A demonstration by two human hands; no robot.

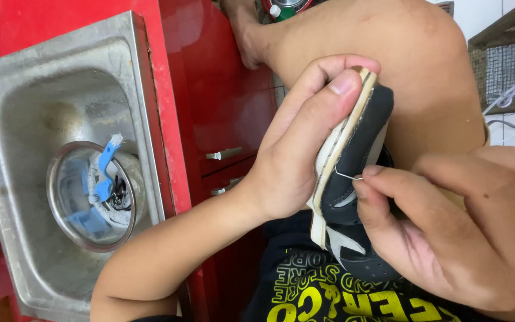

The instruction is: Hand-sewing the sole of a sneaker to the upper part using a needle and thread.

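Head view: right of the middle, the left hand (293,149) grips a dark shoe (353,179) (white sole). The shoe stands long-ways, one end up, one down. The right hand (466,226) pinches a thin needle (348,176) at the sole's edge.

No packages, labels, signs or screens in view

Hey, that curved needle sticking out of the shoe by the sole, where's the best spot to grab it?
Probably the bare stretch of the needle showing between the sole edge and the right hand. Pinch it from the upper's side with thumb and forefinger, as that is the only part clear of the shoe, which the left hand steadies.
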